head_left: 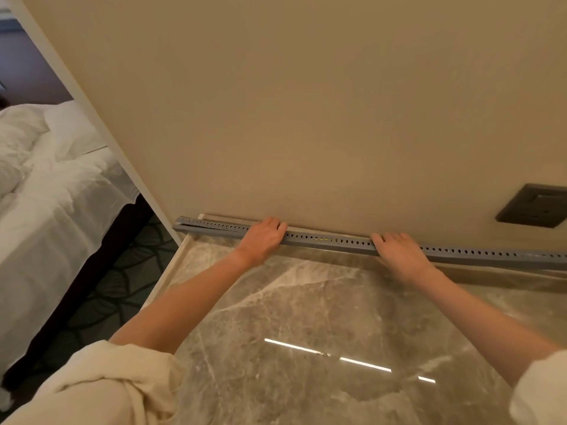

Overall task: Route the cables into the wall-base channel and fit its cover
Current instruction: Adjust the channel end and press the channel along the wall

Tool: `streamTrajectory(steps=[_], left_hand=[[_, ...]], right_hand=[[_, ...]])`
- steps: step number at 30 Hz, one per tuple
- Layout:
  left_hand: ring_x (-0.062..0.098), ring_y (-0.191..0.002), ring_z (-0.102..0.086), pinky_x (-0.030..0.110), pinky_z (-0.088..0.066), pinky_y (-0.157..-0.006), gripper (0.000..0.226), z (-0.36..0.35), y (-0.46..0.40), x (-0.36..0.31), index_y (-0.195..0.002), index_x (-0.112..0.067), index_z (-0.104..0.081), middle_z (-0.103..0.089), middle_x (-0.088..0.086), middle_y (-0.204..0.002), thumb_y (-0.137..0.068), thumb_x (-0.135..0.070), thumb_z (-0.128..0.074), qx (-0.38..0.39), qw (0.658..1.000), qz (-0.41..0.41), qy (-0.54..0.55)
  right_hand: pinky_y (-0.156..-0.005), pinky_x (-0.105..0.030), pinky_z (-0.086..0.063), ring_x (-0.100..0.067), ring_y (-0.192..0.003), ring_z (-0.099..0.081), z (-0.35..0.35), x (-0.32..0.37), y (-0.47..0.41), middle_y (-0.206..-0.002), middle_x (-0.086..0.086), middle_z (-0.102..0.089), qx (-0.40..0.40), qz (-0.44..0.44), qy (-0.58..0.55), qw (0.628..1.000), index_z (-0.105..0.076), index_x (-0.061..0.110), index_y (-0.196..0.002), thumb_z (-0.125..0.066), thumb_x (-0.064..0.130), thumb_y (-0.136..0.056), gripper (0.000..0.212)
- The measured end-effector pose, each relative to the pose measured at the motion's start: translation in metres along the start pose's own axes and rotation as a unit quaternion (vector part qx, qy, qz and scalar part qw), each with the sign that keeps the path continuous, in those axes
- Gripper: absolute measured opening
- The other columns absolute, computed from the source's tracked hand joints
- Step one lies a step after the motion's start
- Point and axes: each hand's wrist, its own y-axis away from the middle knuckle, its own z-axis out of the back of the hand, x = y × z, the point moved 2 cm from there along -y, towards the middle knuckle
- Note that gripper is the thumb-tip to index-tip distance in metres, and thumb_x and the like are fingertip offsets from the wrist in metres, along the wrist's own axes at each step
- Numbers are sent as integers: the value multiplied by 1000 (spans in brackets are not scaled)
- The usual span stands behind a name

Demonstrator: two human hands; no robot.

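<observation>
A long grey channel [328, 241] with a row of small holes along its top lies at the foot of the beige wall, on the back edge of a marble surface [306, 317]. My left hand [265, 236] lies flat on the channel left of its middle, fingers reaching over to the wall side. My right hand [399, 251] lies flat on it about a forearm's length to the right. At the left end [187, 223] the grey cover stands slightly apart from the base. A small yellow spot shows through the holes between my hands. No cable is plainly visible.
A dark wall socket [534, 207] sits on the wall at the right, above the channel. A bed with white sheets [52, 191] stands to the left, past the wall corner, over a dark patterned carpet [122, 283]. The marble surface ends at a left edge [165, 277].
</observation>
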Motion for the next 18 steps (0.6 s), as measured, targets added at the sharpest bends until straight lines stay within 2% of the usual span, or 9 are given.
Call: streamTrajectory(steps=[1, 3, 5, 7, 9, 13, 18], left_hand=[[32, -96, -51, 41, -44, -69, 21, 1, -5, -2, -107, -3, -46, -55, 16, -106, -87, -8, -50, 3, 1000, 6, -7], [32, -97, -51, 42, -44, -69, 20, 1, -15, -8, -107, -4, -45, -54, 16, -107, -88, -10, -51, 10, 1000, 14, -21], [32, -96, -52, 39, -42, -66, 20, -1, -23, -14, -107, -5, -45, -54, 15, -106, -87, -2, -50, 11, 999, 19, -33], [32, -96, -52, 36, -37, -63, 26, -4, -29, -17, -108, -5, -44, -54, 15, -106, -84, 3, -51, 6, 999, 31, -30], [32, -97, -52, 37, -40, -67, 31, -6, -35, -16, -109, -6, -44, -54, 15, -107, -81, 3, -56, 7, 999, 47, -12], [32, -99, -51, 41, -43, -80, 36, -12, -38, -9, -101, -4, -51, -56, 16, -106, -78, -23, -71, 15, 995, 91, 29], [36, -95, -53, 43, -43, -75, 36, -17, -34, -10, -91, -2, -57, -59, 20, -97, -77, -31, -72, 2, 993, 107, 39]], right_hand=[[-83, -31, -41, -23, -94, -59, -3, -5, 0, -104, -6, -61, -8, 2, 13, 1000, -41, 15, -115, -52, 19, -92, 26], [-82, -31, -42, -23, -92, -59, -8, -14, 1, -102, -6, -61, -22, 7, 21, 1000, -43, 14, -110, -48, 35, -95, 27], [-80, -32, -42, -24, -89, -59, -14, -22, 1, -99, -7, -61, -29, 16, 29, 999, -45, 13, -107, -42, 45, -95, 35], [-79, -33, -42, -25, -88, -59, -16, -27, -1, -99, -8, -61, -38, 23, 36, 998, -45, 12, -108, -40, 45, -96, 35], [-80, -35, -41, -27, -90, -57, -18, -30, -5, -101, -10, -60, -32, 19, 38, 999, -46, 10, -109, -41, 43, -96, 35], [-89, -38, -37, -31, -105, -51, -19, -28, -8, -113, -15, -54, -2, -20, 38, 999, -46, 7, -113, -45, 48, -92, 46], [-95, -40, -34, -32, -113, -45, -24, -29, 7, -121, -18, -49, 16, -88, 21, 996, -41, 5, -122, -43, 52, -92, 55]])
